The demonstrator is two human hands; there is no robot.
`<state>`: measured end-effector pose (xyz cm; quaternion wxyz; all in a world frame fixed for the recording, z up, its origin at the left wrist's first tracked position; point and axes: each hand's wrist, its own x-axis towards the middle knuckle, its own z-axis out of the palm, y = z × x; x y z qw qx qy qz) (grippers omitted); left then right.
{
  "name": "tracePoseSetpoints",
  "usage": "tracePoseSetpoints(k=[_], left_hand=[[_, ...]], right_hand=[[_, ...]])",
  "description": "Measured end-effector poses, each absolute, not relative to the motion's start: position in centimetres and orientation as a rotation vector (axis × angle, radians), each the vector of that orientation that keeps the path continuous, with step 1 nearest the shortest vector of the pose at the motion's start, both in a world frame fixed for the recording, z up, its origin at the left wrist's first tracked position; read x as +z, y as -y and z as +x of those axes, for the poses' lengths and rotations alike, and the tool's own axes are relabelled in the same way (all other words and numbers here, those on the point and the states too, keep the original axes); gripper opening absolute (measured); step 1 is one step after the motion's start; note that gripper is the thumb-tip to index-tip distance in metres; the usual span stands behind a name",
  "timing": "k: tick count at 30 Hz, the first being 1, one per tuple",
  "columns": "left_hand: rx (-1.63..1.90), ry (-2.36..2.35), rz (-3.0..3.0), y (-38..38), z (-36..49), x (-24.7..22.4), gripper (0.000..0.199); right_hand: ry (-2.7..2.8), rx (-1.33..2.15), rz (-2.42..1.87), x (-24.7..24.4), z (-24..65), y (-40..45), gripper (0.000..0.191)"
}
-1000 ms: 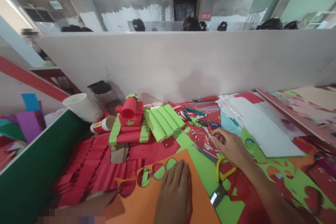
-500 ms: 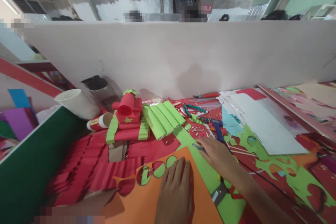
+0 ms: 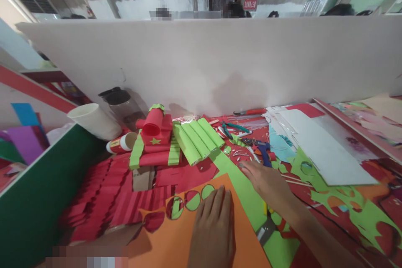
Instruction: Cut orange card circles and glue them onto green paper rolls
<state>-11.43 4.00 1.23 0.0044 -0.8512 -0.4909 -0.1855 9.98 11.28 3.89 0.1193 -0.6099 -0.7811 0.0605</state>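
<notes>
Far end of the dark green panel [image 3: 37,201], left: a white cup [image 3: 94,121], with a red-and-white tube [image 3: 121,144] just to its right. Nearer, folded red paper strips [image 3: 97,201]; farther back, a red paper model [image 3: 153,140] with a star on its front, and green paper rolls [image 3: 197,140] just beside it. Near centre, the orange sheet [image 3: 169,243] lies with a row of round openings along its far left edge, red and green showing through. The left hand [image 3: 212,228] rests palm down on it, fingers straight, gripping nothing. To the right, a long green paper strip [image 3: 234,176] slants away, partly under the sheet. The right hand [image 3: 264,180] is at the strip, fingers stretched left; whether its grip is closed on anything, or touches the paper, I cannot tell. A dark grey tool part [image 3: 266,230] lies by the forearm; farther right, a white board [image 3: 329,146] and green scraps [image 3: 354,217]. Judgement: the left steadies the sheet while the right works beside it. Done well, this wants even pressure from the flat left palm, clear of the thin openings, which could tear, and the right forearm lifted enough not to drag the grey part or scraps.
</notes>
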Motion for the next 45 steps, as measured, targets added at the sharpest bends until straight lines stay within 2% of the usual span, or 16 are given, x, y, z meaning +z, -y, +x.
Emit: tracePoseSetpoints(k=[5, 10, 12, 16, 20, 24, 26, 31, 34, 37, 40, 45], left_hand=[[-0.549, 1.518, -2.658, -4.0, -11.7, 1.1, 0.045], [-0.55, 1.5, -2.676, -4.1, -11.8, 0.9, 0.047], [-0.551, 1.52, -2.673, -4.1, -11.7, 0.9, 0.046], [-0.548, 1.574, -2.657, -4.0, -11.3, 1.3, 0.045], [-0.546, 1.642, -2.658, -4.2, -10.8, 1.9, 0.042], [-0.546, 1.686, -2.682, -4.5, -10.6, 2.3, 0.04], [-0.551, 1.674, -2.687, -4.5, -10.6, 2.3, 0.039], [-0.549, 1.63, -2.677, -4.6, -10.8, 2.2, 0.043], [-0.537, 1.627, -2.693, -4.7, -10.8, 2.2, 0.042], [-0.55, 1.644, -2.694, -4.7, -10.7, 2.3, 0.041], [-0.587, 1.638, -2.699, -4.7, -10.6, 2.5, 0.042], [-0.654, 1.652, -2.727, -5.0, -10.3, 2.7, 0.039]], right_hand=[[2.345, 0.033, -1.897, 4.7, 10.3, -11.8, 0.034], [2.31, -0.034, -1.997, 5.4, 10.5, -11.6, 0.061], [2.263, 0.048, -1.92, 5.8, 10.7, -11.3, 0.06], [2.115, 0.376, -1.646, 7.1, 10.8, -10.8, 0.046], [1.832, 0.902, -1.486, 7.7, 9.9, -10.3, 0.037], [1.385, 1.464, -1.155, 6.9, 8.6, -10.1, 0.036], [1.214, 1.599, -1.007, 6.5, 8.0, -10.2, 0.038], [1.188, 1.603, -1.077, 5.5, 7.0, -10.6, 0.027], [1.338, 1.563, -1.23, 5.0, 6.6, -10.7, 0.038], [1.54, 1.353, -1.419, 4.9, 6.3, -10.7, 0.041], [1.724, 1.112, -1.477, 5.0, 6.1, -10.8, 0.035], [1.757, 1.072, -1.521, 4.9, 6.2, -11.1, 0.018]])
